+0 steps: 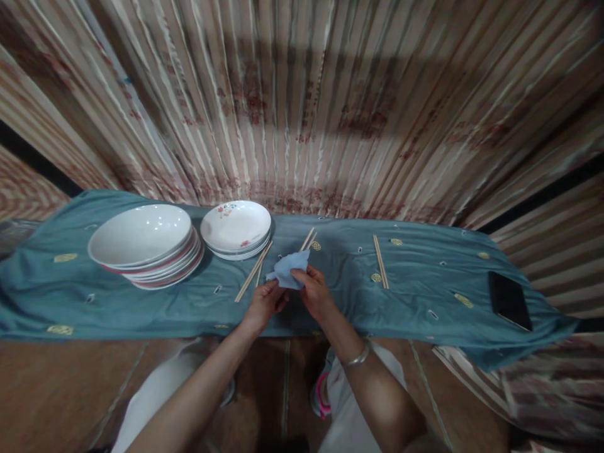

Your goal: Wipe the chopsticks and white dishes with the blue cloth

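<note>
pale blue cloth (289, 269) bunched over the middle of the teal tablecloth (419, 289), pinched between thumb and fingers of the right hand (315, 292), which has a silvery bangle (358, 355) at the wrist. left hand (265, 303) curled at the cloth's lower left edge; fingers partly hidden, so cannot tell what, if anything, it grips. two pale chopsticks (307, 239) poke out beyond the cloth's far edge, their near ends covered. just left of these, crossing chopsticks (252, 275) lie close to the left hand, beside a stack of white plates (236, 228), the top one floral. farther left, a taller stack of white bowls (141, 239), some red-banded, crowds that end. to the right, well apart from both hands, a neat pair of chopsticks (380, 261) side by side; near the right end, a dark flat device (508, 301). pleated curtain (283, 126) closes off the far side.
</note>
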{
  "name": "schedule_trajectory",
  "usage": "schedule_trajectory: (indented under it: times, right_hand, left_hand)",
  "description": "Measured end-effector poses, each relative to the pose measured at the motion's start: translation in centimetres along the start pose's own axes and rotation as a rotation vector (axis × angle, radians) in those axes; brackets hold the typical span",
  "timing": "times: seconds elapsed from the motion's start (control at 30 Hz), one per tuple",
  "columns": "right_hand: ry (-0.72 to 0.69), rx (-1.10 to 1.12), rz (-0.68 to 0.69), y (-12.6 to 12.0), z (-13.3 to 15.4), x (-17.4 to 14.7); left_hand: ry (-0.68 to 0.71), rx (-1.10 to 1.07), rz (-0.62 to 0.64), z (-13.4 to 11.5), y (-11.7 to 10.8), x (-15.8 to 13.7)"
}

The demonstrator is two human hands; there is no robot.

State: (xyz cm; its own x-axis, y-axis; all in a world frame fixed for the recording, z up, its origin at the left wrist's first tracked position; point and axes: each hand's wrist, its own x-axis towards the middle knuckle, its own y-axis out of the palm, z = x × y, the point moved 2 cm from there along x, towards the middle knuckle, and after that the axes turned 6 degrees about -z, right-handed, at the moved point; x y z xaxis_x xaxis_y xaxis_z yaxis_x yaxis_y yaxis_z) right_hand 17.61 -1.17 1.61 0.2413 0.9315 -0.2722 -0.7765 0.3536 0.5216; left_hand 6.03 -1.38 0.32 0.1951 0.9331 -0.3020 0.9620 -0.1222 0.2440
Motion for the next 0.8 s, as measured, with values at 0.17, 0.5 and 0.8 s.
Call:
schedule_trajectory:
  times: [0.17,0.5,0.8]
  right_hand:
    - [-0.028,0.073,-0.075,-0.4,0.8,1.0]
    - [-0.049,0.085,-0.140,-1.6,2.5,2.5]
    - [-0.091,0.038,-0.209,-3.1,3.3,4.1]
  left_hand:
    - [-0.043,0.031,0.037,0.0,0.2,-0.2]
    - [-0.061,0.039,0.052,0.5,-0.2,-0.7]
    - [-0.067,0.057,0.034,0.7,-0.5,-0.8]
